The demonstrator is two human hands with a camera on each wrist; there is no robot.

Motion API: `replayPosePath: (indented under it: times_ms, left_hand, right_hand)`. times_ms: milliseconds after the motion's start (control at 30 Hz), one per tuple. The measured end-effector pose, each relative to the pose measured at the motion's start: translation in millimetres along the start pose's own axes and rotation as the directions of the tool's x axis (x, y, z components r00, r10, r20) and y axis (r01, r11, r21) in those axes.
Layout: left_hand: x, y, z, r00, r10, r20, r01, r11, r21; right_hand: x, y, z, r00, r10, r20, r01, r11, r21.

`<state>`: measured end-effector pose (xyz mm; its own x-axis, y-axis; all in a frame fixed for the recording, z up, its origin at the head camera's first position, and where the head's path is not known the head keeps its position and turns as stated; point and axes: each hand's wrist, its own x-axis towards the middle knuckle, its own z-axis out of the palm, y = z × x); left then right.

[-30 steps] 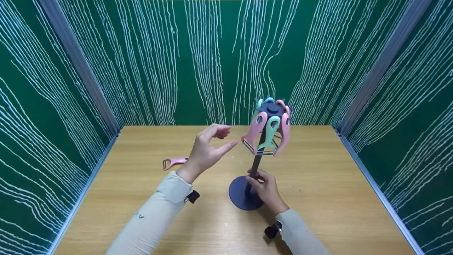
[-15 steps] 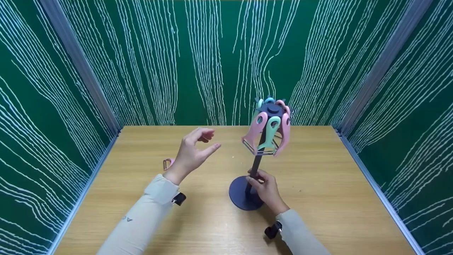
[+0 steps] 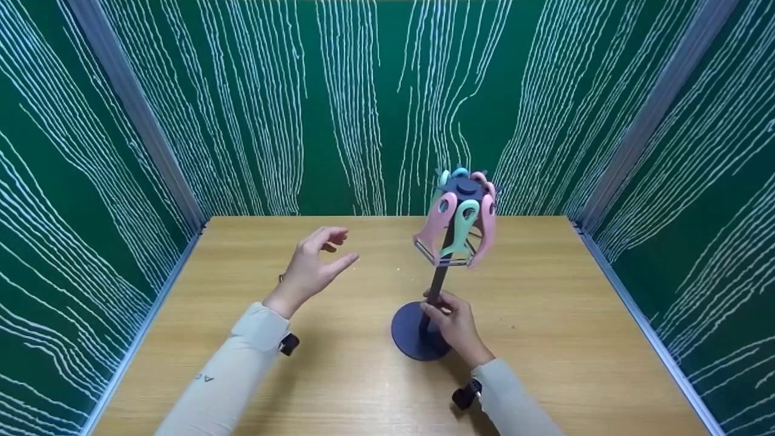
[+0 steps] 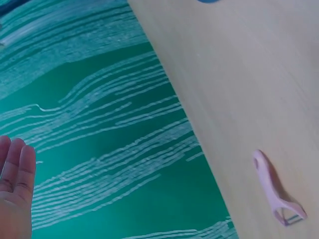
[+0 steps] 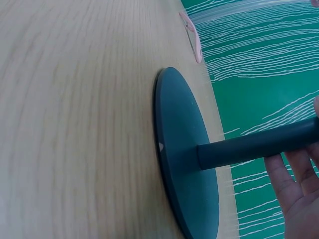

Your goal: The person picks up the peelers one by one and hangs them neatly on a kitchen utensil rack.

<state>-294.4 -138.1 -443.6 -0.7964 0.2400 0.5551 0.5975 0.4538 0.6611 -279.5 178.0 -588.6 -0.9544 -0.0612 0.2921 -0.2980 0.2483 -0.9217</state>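
A dark stand with a round base (image 3: 408,330) is upright right of centre; my right hand (image 3: 455,324) grips its pole (image 3: 437,283) low down. Peelers hang by their handle holes around the stand's top, among them a pink peeler (image 3: 435,224), a mint green peeler (image 3: 464,225) and another pink peeler (image 3: 488,225) in front. To the left, my left hand (image 3: 310,266) hovers with thumb and fingers apart, holding nothing. A loose pink peeler (image 4: 270,185) lies on the table; in the head view the left hand hides nearly all of it.
The wooden table (image 3: 339,381) ends at a green back wall (image 3: 418,109) with wavy pale lines. Similar walls rise on both sides, with metal posts (image 3: 139,115) in the corners. Small dark devices are strapped at both wrists, such as the left wrist device (image 3: 289,344).
My left hand has drawn away from the hanging peelers, leftward and slightly nearer, and now covers most of the loose pink peeler. The right hand and the stand stay put.
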Motion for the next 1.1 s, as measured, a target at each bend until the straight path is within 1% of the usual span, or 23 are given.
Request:
replayPosePath:
  times_ms: [200, 300, 433, 567, 800, 933, 1100]
  left_hand:
    - [-5.7, -16.5, -5.6, 0.999, -0.046, 0.004, 0.046, 0.998, 0.038]
    - [-7.9, -23.7, -7.6, 0.998, -0.063, 0.003, 0.062, 0.997, 0.055]
    - [-9.5, -31.9, -9.3, 0.998, -0.068, 0.009, 0.068, 0.996, 0.062]
    - [-10.6, -39.0, -10.6, 0.996, -0.088, 0.02, 0.086, 0.994, 0.071]
    - [-12.3, -48.2, -12.9, 0.987, -0.155, 0.048, 0.149, 0.983, 0.11]
    - [-13.2, -52.7, -14.6, 0.978, -0.197, 0.069, 0.187, 0.974, 0.129]
    - [-13.6, -58.0, -16.9, 0.968, -0.233, 0.091, 0.219, 0.965, 0.143]
  right_hand:
    - [-0.2, 1.2, -0.4, 1.0, 0.014, 0.004, -0.014, 1.0, -0.015]
    - [-0.2, 1.3, -0.5, 1.0, 0.01, 0.002, -0.009, 1.0, -0.015]
    - [0.5, 2.6, -0.2, 1.0, -0.001, -0.006, 0.001, 1.0, 0.007]
    - [1.3, 2.5, 0.5, 1.0, 0.014, -0.011, -0.013, 1.0, 0.027]
    - [-0.3, 0.2, 0.6, 1.0, 0.01, -0.009, -0.01, 1.0, -0.002]
    - [-0.4, 0.6, 0.9, 1.0, 0.009, -0.005, -0.009, 1.0, -0.009]
    - [0.2, 1.6, 0.2, 1.0, 0.011, 0.003, -0.011, 1.0, 0.002]
